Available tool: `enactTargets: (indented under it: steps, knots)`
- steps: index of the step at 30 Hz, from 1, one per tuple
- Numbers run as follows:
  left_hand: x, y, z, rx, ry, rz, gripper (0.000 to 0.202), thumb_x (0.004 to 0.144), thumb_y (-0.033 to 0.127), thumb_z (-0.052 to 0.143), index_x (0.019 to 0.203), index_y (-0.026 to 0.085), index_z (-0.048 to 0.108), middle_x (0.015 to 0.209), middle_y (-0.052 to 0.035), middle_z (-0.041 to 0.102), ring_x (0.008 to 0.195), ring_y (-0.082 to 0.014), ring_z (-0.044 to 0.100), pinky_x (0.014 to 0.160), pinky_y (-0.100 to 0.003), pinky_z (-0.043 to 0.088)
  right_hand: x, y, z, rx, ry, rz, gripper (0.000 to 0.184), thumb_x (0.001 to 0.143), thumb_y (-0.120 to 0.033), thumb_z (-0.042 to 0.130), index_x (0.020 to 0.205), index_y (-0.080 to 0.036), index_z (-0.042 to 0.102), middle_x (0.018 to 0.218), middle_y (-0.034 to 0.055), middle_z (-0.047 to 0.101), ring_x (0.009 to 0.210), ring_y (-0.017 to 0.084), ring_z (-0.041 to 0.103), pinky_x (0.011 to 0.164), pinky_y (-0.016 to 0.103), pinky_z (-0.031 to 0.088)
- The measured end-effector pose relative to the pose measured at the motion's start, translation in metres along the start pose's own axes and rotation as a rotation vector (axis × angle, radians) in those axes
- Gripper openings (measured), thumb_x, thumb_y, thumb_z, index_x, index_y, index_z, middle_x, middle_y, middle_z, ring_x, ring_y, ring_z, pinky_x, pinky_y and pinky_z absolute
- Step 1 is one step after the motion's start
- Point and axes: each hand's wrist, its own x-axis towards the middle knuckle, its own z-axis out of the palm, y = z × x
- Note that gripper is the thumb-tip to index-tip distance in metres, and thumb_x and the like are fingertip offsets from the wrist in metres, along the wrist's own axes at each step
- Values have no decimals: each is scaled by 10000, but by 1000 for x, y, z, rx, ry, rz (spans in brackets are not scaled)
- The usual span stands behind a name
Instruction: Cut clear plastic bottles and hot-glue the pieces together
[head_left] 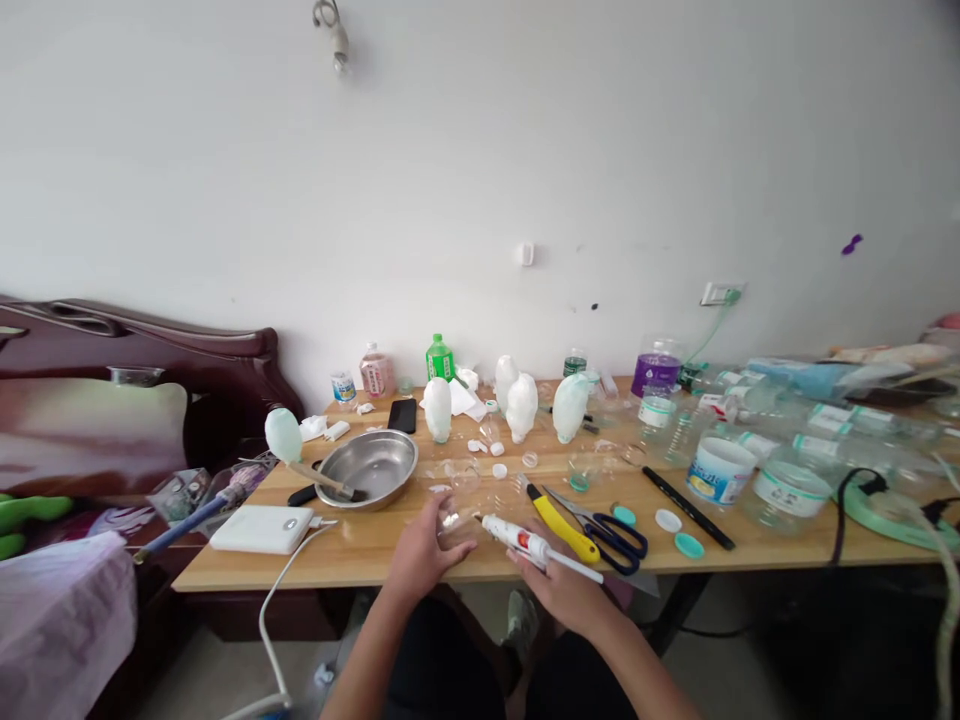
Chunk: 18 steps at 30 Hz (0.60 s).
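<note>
White plastic makes up the slim tool [517,540], which looks like a glue gun, held aslant over the near edge of the wooden table [352,560], its dark tip [478,517] pointing left toward a clear plastic piece [454,518]; working it well would, I judge, mean bringing the tip close at a low slant, laying a thin, even line rather than a blob, and turning the piece instead of twisting the wrist; bare fingers are best set well back from the tip, since it may be hot, and thin plastic would probably soften or bend under too much heat or pressure; the right hand [566,590] is wrapped round the tool's body, a white rod [585,570] sticking out behind it; the left hand [424,555] makes a wide C, thumb and fingers well apart about the clear plastic piece; whether they truly pinch it I cannot tell, as it is see-through and small in the view; just beyond the right hand lie a yellow cutter [562,525] and scissors [619,540], near enough to get in its way
</note>
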Motion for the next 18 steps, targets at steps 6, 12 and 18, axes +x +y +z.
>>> enactTargets:
  steps: [6,12,18]
  knots:
    - [6,-8,7,-27,26,-15,613,708,413,765,1203,210,466,1127,-96,671,964,-258,681,856,-387,521,0,-5,1,0,23,40,150,952,-354,466,912,-239,555,908,37,637,851,221,617,758,329,481]
    - [15,-6,-1,-119,14,65,525,726,384,772,1162,208,538,1138,-94,689,1060,-270,663,921,-390,512,-1,-10,-2,-59,27,32,122,948,-328,489,874,-239,526,872,10,615,792,192,606,701,296,463]
    - [15,-4,-5,-121,6,144,606,713,302,802,1261,250,550,1245,-84,647,1150,-261,612,1020,-419,450,-6,-11,-2,-60,45,21,123,966,-301,464,875,-235,514,870,10,599,807,180,597,709,282,468]
